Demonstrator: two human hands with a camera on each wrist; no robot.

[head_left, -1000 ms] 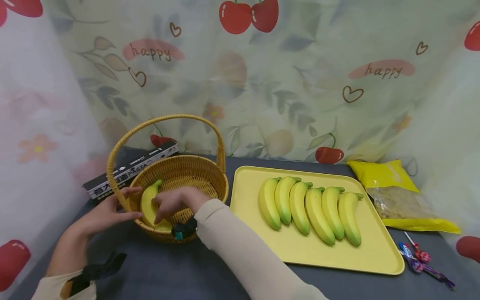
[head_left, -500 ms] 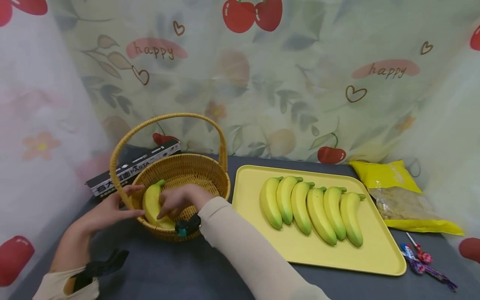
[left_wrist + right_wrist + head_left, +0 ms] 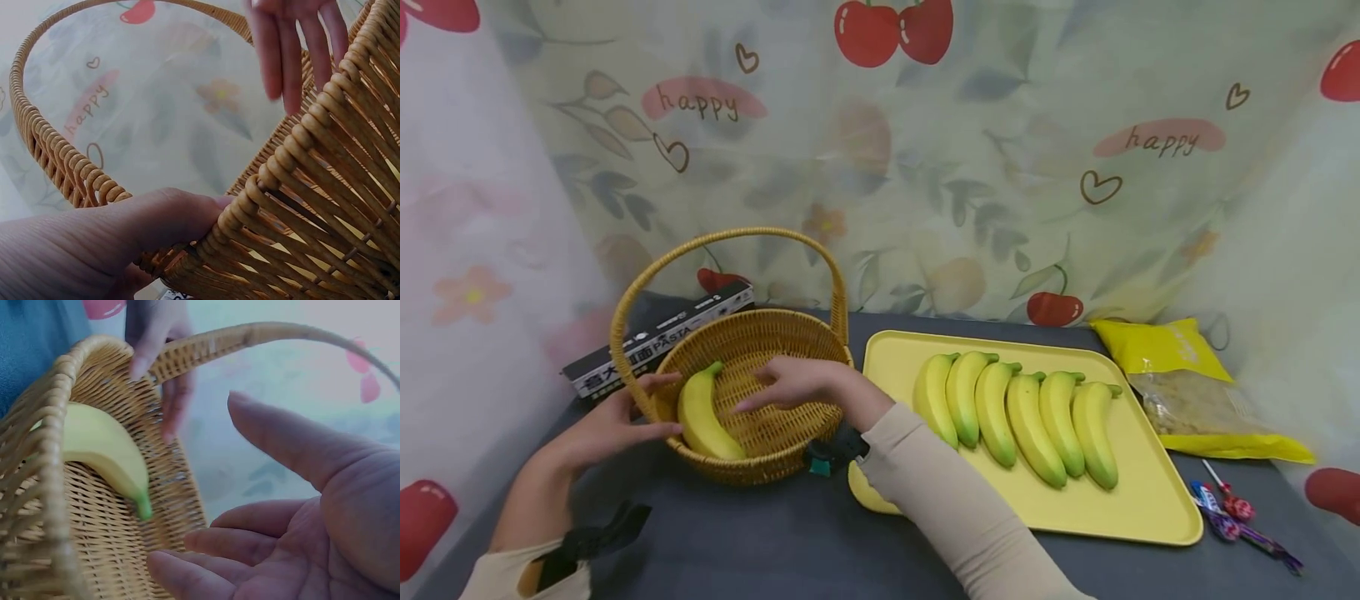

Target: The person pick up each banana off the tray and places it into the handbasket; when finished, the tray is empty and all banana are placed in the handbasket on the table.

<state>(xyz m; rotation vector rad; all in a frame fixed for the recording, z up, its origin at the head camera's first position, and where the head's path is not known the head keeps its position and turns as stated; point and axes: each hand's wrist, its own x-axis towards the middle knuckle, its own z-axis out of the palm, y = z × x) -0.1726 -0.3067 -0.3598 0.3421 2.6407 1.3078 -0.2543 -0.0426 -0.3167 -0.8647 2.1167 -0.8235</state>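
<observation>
A woven wicker basket [image 3: 752, 477] with a tall arched handle stands at the left in the head view. My left hand [image 3: 617, 425] grips its left side by the foot of the handle; in the left wrist view the thumb [image 3: 181, 212] lies against the rim. One banana [image 3: 702, 412] lies inside, against the left wall, stem towards the back. My right hand [image 3: 797, 383] is over the basket with fingers extended, apart from the banana and holding nothing. In the right wrist view its palm and spread thumb [image 3: 275, 431] show beside the banana [image 3: 103, 440].
A yellow tray [image 3: 970, 500] right of the basket bears several bananas [image 3: 996, 412] in a row. Behind the basket lies a black pasta box [image 3: 658, 337]. At the far right are a yellow food bag [image 3: 1195, 400] and several lollipops [image 3: 1232, 517]. A patterned curtain [image 3: 880, 208] closes off the back.
My right hand has let go of the banana, which stays in the basket, and has moved to the right and slightly up. The left hand keeps its grip on the basket.
</observation>
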